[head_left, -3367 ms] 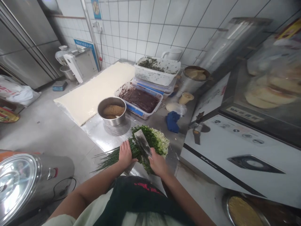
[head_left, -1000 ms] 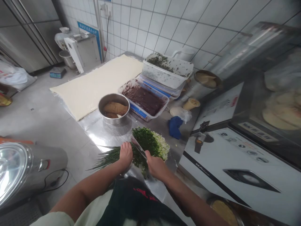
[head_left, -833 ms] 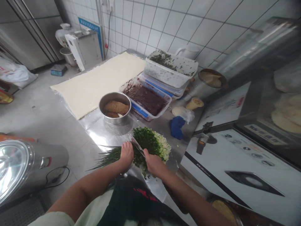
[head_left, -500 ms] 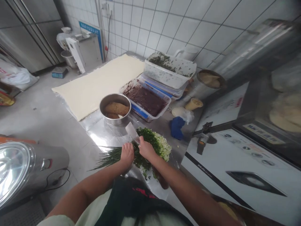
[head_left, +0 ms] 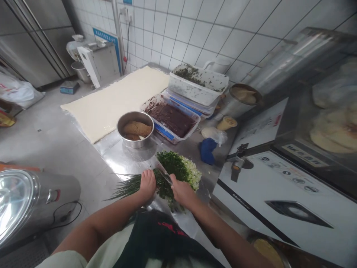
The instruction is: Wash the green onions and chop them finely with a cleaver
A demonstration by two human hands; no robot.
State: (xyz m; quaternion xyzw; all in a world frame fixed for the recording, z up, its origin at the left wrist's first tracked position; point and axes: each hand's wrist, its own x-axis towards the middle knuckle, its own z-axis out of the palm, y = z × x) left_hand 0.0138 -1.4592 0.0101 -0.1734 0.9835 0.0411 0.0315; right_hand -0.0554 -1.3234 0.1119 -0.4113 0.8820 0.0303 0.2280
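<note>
My left hand (head_left: 147, 184) presses down with curled fingers on a bunch of long green chives (head_left: 125, 187) lying on the steel counter (head_left: 125, 160). My right hand (head_left: 181, 191) is closed round the handle of a cleaver (head_left: 163, 175), whose blade stands edge-down in the chives just right of my left fingers. A heap of chopped green and pale chives (head_left: 181, 170) lies beyond the blade.
A steel bowl of brown paste (head_left: 135, 128), a plastic tub of dark filling (head_left: 170, 118) and stacked tubs (head_left: 198, 82) stand behind. A long dough sheet (head_left: 117, 100) covers the far counter. A blue cloth (head_left: 206, 150) lies right; a white appliance (head_left: 279, 186) and a steel pot (head_left: 28, 204) flank me.
Half a second ago my right hand had the cleaver lifted up and forward over the pile; now the blade is back down in the chives beside my left hand, which has stayed put.
</note>
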